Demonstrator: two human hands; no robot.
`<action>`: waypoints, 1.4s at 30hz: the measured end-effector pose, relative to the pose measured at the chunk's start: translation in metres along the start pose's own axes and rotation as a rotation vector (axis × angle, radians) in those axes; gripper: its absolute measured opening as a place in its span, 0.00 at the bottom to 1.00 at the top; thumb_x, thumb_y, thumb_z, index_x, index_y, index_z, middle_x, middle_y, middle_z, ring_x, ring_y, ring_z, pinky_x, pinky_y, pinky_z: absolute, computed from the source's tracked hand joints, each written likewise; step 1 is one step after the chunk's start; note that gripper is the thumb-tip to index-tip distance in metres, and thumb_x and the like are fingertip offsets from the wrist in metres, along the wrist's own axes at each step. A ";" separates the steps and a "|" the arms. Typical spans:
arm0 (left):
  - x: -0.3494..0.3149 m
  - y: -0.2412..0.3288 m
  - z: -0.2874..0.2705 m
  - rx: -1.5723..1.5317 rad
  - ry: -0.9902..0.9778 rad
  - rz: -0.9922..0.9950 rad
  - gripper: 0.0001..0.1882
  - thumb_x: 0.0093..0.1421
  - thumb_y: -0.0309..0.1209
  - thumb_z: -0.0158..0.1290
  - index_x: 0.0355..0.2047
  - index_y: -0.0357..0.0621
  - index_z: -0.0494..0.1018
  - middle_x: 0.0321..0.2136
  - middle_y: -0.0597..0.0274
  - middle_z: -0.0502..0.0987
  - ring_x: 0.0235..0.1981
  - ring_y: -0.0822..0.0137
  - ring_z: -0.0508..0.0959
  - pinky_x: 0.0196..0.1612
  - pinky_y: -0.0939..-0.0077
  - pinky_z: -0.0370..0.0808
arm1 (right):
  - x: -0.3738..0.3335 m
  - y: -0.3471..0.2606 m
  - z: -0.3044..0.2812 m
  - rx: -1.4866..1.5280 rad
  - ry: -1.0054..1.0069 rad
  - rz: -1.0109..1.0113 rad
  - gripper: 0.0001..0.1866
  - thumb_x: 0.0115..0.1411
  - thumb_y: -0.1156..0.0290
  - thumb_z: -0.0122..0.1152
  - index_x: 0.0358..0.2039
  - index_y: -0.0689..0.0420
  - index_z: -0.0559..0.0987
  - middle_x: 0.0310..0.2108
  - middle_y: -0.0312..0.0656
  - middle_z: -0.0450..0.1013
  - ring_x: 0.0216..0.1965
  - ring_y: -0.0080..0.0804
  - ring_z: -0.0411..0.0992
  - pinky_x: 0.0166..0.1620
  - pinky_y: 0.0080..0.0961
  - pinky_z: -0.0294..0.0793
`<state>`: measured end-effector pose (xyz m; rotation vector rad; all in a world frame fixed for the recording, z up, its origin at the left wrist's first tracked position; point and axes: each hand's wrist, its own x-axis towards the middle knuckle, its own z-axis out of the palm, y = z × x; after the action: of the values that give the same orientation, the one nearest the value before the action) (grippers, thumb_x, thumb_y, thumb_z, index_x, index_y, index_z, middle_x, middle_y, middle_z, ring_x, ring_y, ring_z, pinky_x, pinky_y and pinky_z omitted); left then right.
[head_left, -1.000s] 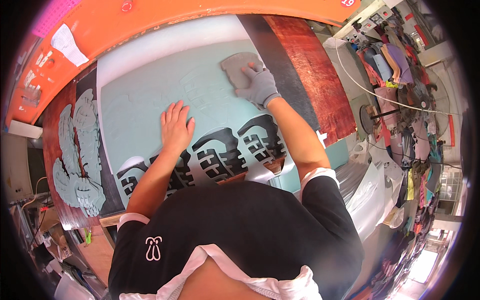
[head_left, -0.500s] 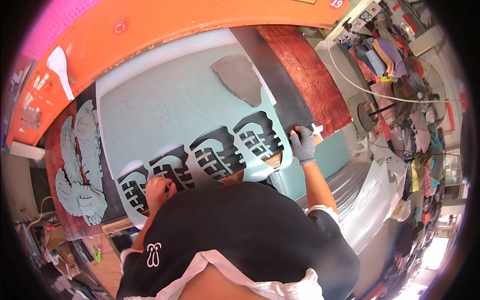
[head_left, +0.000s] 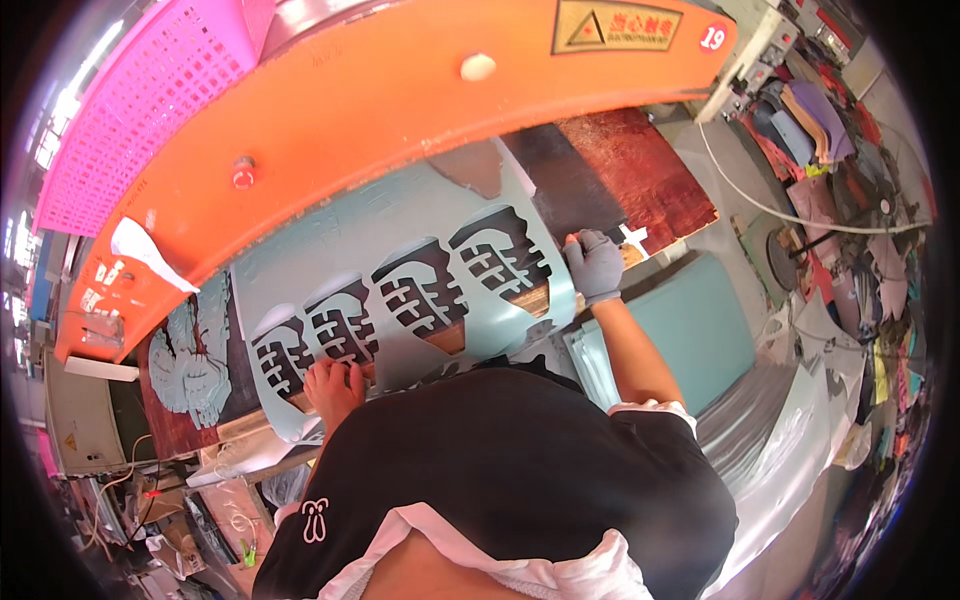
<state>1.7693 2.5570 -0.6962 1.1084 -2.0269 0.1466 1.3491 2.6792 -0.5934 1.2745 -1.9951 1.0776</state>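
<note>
Left hand (head_left: 335, 392) bare, fingers bent, gloved right hand (head_left: 595, 270) farther forward, fingers curled, right forearm (head_left: 637, 350) extended

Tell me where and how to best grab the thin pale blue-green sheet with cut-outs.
Probably pinch the pale blue-green sheet by its right margin, coming from the right, beside the gray-gloved right hand: that strip looks unbroken, while the row of toothed cut-outs leaves narrow bridges toward the near edge.
</note>
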 end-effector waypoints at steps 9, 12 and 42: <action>-0.013 0.015 0.005 0.056 0.105 -0.079 0.09 0.53 0.36 0.53 0.24 0.44 0.73 0.33 0.61 0.70 0.37 0.56 0.68 0.36 0.61 0.64 | 0.100 -0.092 -0.054 0.591 -0.227 -0.160 0.16 0.63 0.62 0.46 0.29 0.61 0.74 0.24 0.50 0.69 0.29 0.44 0.70 0.34 0.34 0.68; -0.018 0.013 0.010 0.005 0.170 -0.053 0.09 0.53 0.34 0.51 0.23 0.42 0.72 0.31 0.58 0.70 0.35 0.53 0.68 0.36 0.58 0.65 | 0.085 -0.088 -0.053 0.805 -0.145 -0.219 0.14 0.63 0.65 0.47 0.27 0.61 0.73 0.20 0.47 0.67 0.25 0.35 0.70 0.32 0.29 0.67; -0.019 -0.025 -0.056 0.012 0.062 0.113 0.08 0.53 0.32 0.52 0.25 0.40 0.75 0.30 0.52 0.72 0.33 0.50 0.71 0.36 0.57 0.67 | -0.015 -0.018 -0.043 -0.361 -0.380 -0.308 0.12 0.48 0.63 0.51 0.14 0.50 0.79 0.19 0.39 0.74 0.29 0.38 0.74 0.31 0.36 0.72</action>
<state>1.8263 2.5793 -0.6786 0.9846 -2.0354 0.2481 1.3719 2.7185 -0.5755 1.5976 -2.0426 0.3270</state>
